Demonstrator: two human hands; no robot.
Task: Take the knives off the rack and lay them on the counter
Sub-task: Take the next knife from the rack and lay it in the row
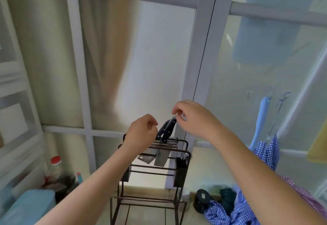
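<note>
A dark wire rack (178, 171) stands on the counter in front of a frosted window. Two cleaver-like knives hang in its top slots, black handles (167, 130) up and steel blades (160, 157) down. My left hand (141, 133) hovers just left of the handles, fingers curled, holding nothing. My right hand (192, 117) is just above and right of the handle tips, fingers loosely bent and apart, touching neither knife. A black utensil holder (180, 164) hangs on the rack's right side.
A red-capped bottle (54, 168) and dark items stand at the left, with a blue object (28, 205) in front. A black jar (201, 200) and blue checked cloth (230, 212) lie to the right. Checked cloth (268, 150) hangs on the window.
</note>
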